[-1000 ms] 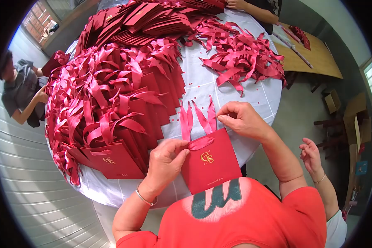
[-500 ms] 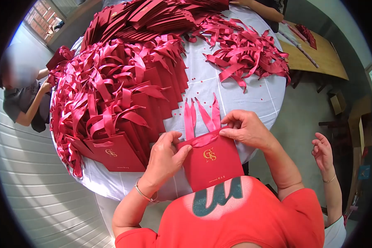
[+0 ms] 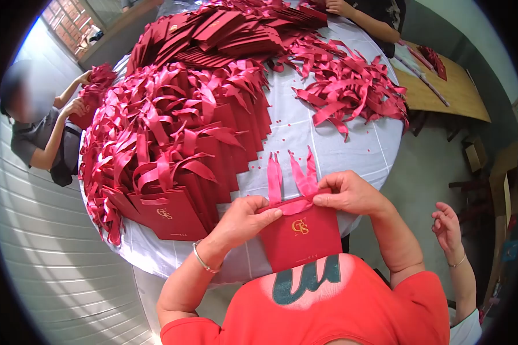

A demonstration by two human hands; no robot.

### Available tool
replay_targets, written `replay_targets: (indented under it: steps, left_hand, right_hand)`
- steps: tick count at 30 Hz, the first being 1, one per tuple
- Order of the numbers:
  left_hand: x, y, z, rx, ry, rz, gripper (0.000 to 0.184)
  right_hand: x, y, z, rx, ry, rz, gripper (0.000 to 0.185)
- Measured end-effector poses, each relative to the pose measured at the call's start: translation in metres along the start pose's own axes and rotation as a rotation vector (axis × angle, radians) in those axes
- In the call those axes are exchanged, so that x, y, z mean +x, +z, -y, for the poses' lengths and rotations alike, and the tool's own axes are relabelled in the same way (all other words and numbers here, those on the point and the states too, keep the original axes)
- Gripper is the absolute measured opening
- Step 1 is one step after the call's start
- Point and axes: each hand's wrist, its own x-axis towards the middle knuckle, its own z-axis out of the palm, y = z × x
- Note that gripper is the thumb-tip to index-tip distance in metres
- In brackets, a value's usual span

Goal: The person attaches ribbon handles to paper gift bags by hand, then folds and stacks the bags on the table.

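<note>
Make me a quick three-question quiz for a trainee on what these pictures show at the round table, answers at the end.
1. True or false: the left hand and the right hand both hold the red bag near its top edge.

2. Where does the ribbon heap to the right of the crowded bags lie?
A) On the floor
B) On the white tablecloth
C) Inside a cardboard box

3. Fill in the blank: the emblem on the held bag is ____ in colour.

Key: 1. True. 2. B. 3. Gold.
</note>
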Motion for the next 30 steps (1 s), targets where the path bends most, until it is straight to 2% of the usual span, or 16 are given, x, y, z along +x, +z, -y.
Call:
replay_targets:
  steps: [4,5,7,8,10,13,14,17,18,20,22,24,25,26,29,30]
  left_hand:
    - [-0.006,-0.004,-0.010,-0.175,-0.032,0.024,0.021]
    - [-0.004,0.002,-0.008,-0.356,0.100,-0.045,0.022]
    - [-0.008,-0.009,-0.014,-0.224,0.236,-0.146,0.021]
    - [-0.005,-0.012,-0.022,-0.149,0.460,-0.252,0.021]
    - [-0.026,-0.033,-0.051,-0.090,0.370,-0.321,0.020]
    - [-0.045,-0.061,-0.082,-0.192,0.672,-0.535,0.020]
    - [-0.072,-0.077,-0.104,-0.221,0.792,-0.651,0.020]
    - [-0.107,-0.099,-0.103,-0.234,0.926,-0.767,0.022]
    - [-0.116,-0.104,-0.094,-0.227,0.873,-0.797,0.022]
    - [-0.127,-0.114,-0.058,-0.166,0.713,-0.879,0.020]
    - [-0.129,-0.114,-0.008,-0.153,0.442,-0.990,0.025]
    - [-0.123,-0.106,0.059,-0.091,0.395,-1.145,0.039]
    - [-0.129,-0.094,0.065,-0.053,0.297,-1.152,0.050]
    - [-0.126,-0.083,0.076,-0.084,0.373,-1.210,0.059]
    - [-0.132,-0.049,0.069,0.086,0.294,-1.240,0.083]
    - [-0.136,-0.043,0.065,0.255,0.208,-1.184,0.102]
  right_hand:
    - [0.004,0.001,0.015,-0.042,-0.072,0.043,0.018]
    - [0.005,0.003,0.023,0.024,-0.099,0.036,0.018]
    - [0.010,0.005,0.040,0.078,-0.128,0.035,0.018]
    - [0.013,0.007,0.050,0.040,-0.172,0.008,0.018]
    - [0.021,0.018,0.075,0.029,-0.377,-0.022,0.019]
    - [0.030,0.037,0.119,-0.031,-0.683,-0.061,0.019]
    - [0.042,0.058,0.137,-0.125,-0.998,-0.177,0.018]
    - [0.053,0.104,0.155,-0.088,-1.035,-0.016,0.019]
    - [0.052,0.115,0.155,-0.255,-0.913,-0.050,0.020]
    - [0.072,0.141,0.136,-0.381,-1.018,-0.066,0.023]
    - [0.092,0.161,0.107,-0.488,-0.962,0.015,0.024]
    - [0.103,0.172,0.078,-0.617,-0.917,0.068,0.034]
    - [0.104,0.177,0.069,-0.587,-0.925,0.087,0.037]
    - [0.103,0.178,0.065,-0.596,-0.970,0.086,0.041]
    - [0.100,0.177,0.067,-0.517,-0.906,0.086,0.041]
    - [0.098,0.176,0.070,-0.507,-0.909,0.090,0.042]
